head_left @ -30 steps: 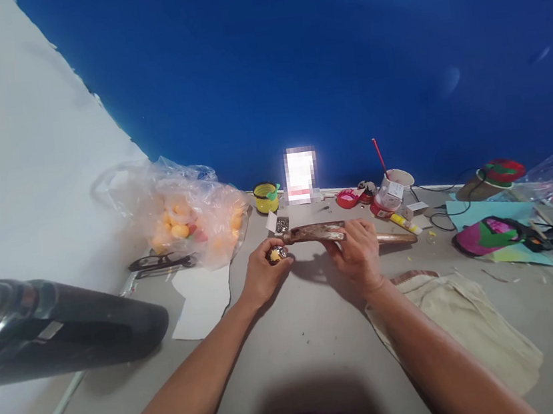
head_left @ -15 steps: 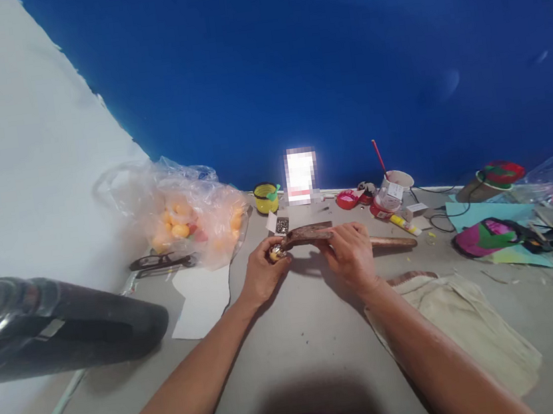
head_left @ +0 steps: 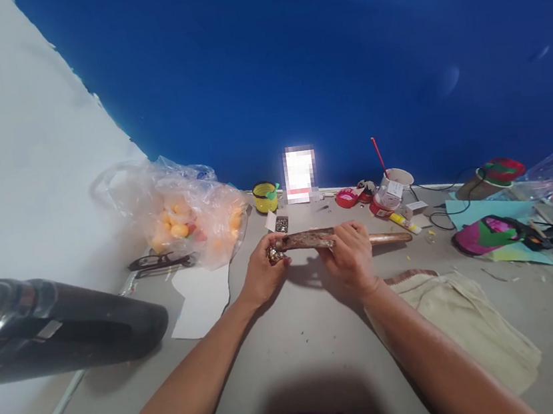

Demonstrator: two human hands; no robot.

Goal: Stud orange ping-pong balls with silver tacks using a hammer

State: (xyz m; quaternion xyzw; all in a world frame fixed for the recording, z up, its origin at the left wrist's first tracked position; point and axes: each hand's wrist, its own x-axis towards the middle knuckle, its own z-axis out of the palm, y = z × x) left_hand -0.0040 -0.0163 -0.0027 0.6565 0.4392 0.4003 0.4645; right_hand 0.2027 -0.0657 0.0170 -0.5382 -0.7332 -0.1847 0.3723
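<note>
My right hand [head_left: 348, 258] grips a rusty hammer [head_left: 311, 239] near its head, and the wooden handle [head_left: 390, 237] sticks out to the right. My left hand [head_left: 261, 277] pinches a small round yellow piece studded with shiny bits [head_left: 276, 255] against the grey table [head_left: 303, 345]. The hammer's head lies right over that piece, touching or almost touching it. Both hands are closed.
A plastic bag of orange balls [head_left: 184, 218] and black pliers [head_left: 162, 262] lie at the left, white paper [head_left: 202, 300] beside them. A beige cloth [head_left: 462, 325] lies at the right. Cups, glue and coloured felt [head_left: 486, 235] crowd the back right. A dark cylinder [head_left: 59, 324] juts in from the left.
The hammer head has come down from just above the small piece onto it. My left hand has kept its hold on the piece.
</note>
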